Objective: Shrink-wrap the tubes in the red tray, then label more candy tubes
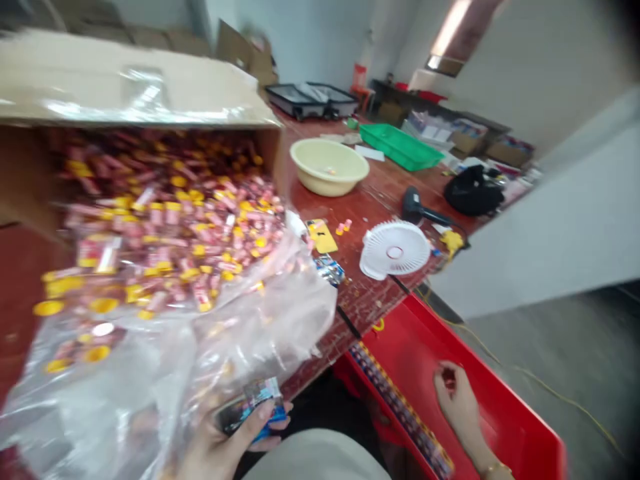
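Partly, the left hand (220, 440) hides a blurred packet (249, 401).

"How many basins are you counting?"
"One cream basin (327, 183). Behind it one suitcase (313, 109) is sitting; to its right, one green tray (400, 148)."
"And nearer than the basin?"
"One white grille (395, 252), one red bin (413, 347), at least two loose pink tubes (347, 225) are lying."
"Left?"
"One carton (195, 87)."

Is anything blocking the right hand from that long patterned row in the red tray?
Nothing that I can see. Between the right hand and the long patterned row, only the bare floor of the red tray shows.
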`<state>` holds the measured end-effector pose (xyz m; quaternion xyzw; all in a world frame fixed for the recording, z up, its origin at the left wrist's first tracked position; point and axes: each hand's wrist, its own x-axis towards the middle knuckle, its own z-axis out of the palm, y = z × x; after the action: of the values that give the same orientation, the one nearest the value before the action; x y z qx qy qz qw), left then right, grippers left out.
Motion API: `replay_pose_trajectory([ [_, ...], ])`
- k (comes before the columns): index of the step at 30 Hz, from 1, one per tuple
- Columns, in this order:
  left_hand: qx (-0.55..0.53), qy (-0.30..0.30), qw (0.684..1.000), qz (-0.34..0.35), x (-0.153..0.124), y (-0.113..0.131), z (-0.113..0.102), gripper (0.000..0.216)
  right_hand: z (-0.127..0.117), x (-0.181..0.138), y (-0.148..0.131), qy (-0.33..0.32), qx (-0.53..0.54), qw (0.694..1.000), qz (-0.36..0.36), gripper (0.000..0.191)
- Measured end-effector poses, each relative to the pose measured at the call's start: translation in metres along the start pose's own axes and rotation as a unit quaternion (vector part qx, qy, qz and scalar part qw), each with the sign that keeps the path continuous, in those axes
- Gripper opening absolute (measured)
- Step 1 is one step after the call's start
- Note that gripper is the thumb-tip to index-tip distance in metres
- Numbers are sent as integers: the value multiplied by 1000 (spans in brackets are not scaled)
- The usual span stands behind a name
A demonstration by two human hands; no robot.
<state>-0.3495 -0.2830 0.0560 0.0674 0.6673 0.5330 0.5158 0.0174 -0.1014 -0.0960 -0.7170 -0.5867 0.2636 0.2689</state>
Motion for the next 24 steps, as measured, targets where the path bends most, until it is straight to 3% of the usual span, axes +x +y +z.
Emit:
replay_pose_trajectory([
  [2,-51,16,999,3,3,9,-9,47,29,6,-81,-19,56,988,-141,21],
  [4,-88,25,996,12,9,14,-18,46,66,-3,-174,-39,127,916,-379,11],
  [6,-105,26,994,30,14,17,-27,43,109,-23,-262,-96,150,836,-518,14],
  [8,-108,38,992,45,18,16,-32,41,154,-46,-330,-203,112,796,-560,18],
  [10,-101,60,991,60,21,13,-35,39,194,-65,-371,-233,104,791,-556,24],
  [13,-97,95,988,79,22,8,-39,42,230,-76,-389,-253,125,800,-529,28],
  [15,-106,106,985,82,22,5,-42,41,232,-74,-385,-276,156,799,-512,23],
  [20,-164,75,980,85,22,7,-47,32,181,-63,-374,-372,226,771,-464,19],
  [24,-179,74,977,87,21,11,-45,33,135,-65,-377,-468,338,706,-410,17],
])
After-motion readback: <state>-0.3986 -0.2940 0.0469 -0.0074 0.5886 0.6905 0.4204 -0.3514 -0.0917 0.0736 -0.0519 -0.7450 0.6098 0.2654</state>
